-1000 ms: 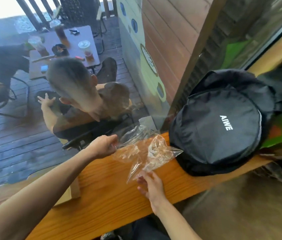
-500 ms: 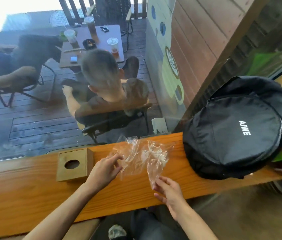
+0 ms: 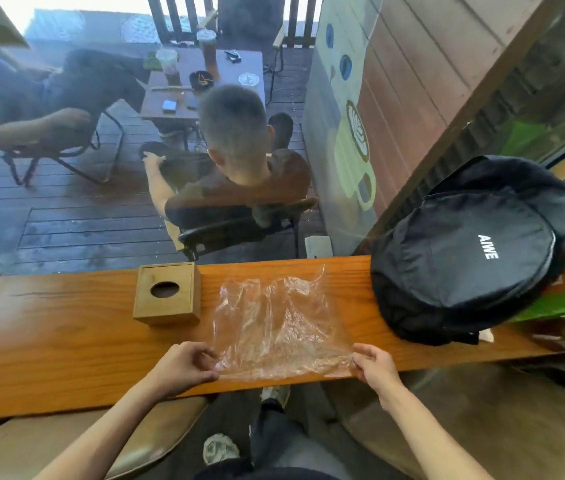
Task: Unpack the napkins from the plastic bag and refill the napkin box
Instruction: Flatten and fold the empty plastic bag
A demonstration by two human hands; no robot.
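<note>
A crinkled, clear plastic bag (image 3: 277,327) lies spread flat on the long, polished wooden counter (image 3: 49,341), its near edge at the counter's front lip. The left hand (image 3: 180,368) pinches the bag's near left corner between thumb and curled fingers, and the right hand (image 3: 374,367) pinches the near right corner the same way. Just left of the bag stands a square wooden napkin box (image 3: 166,294) with a round hole in its top, and a black round fabric bag (image 3: 464,251) printed "AIWE" rests on the counter to the right.
</note>
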